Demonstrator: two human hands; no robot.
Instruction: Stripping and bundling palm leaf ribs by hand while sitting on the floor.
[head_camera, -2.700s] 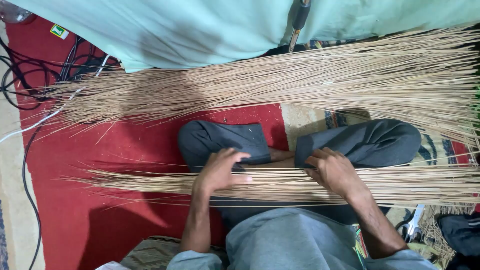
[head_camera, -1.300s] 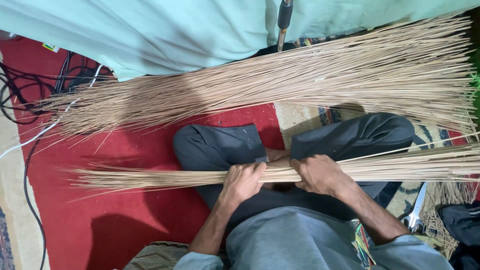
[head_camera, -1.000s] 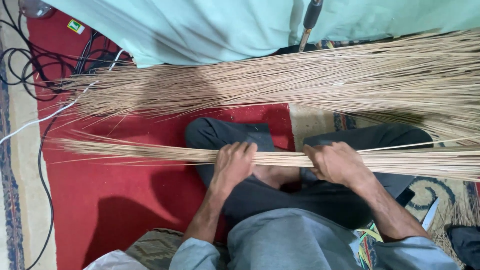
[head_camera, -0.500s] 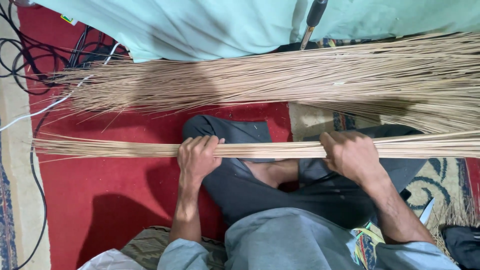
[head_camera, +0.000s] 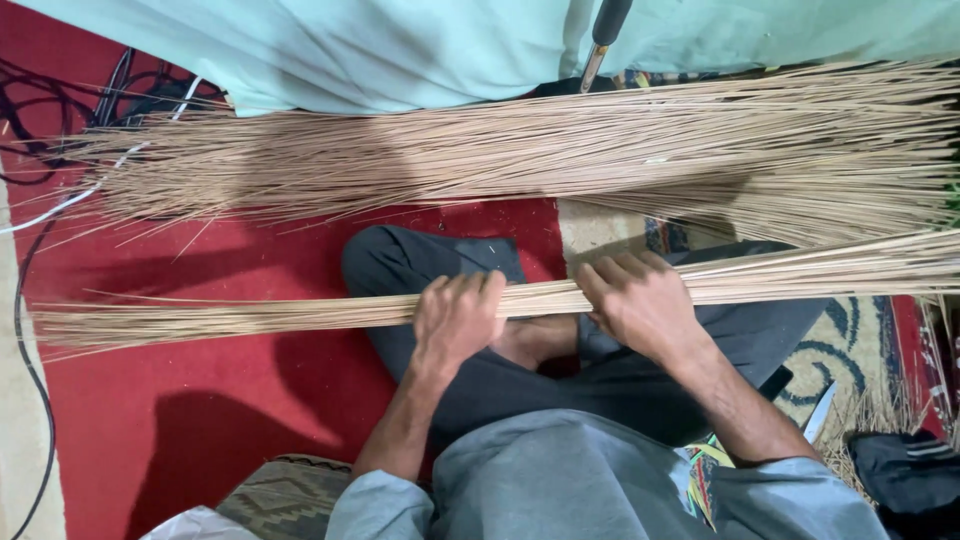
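A long thin bundle of pale dry sticks stretches across my lap from the left floor to the right edge. My left hand is closed around it above my crossed legs. My right hand grips the same bundle a short way to the right. The bundle tilts slightly up toward the right. A much larger pile of the same sticks lies on the floor beyond my knees.
A red carpet covers the floor to the left, with black and white cables at its far left. A pale green cloth lies behind the pile. A patterned rug and a knife blade lie to my right.
The bundle has been lifted from my lap and shifted to the right. My hands slid along it and now sit close together near its middle.
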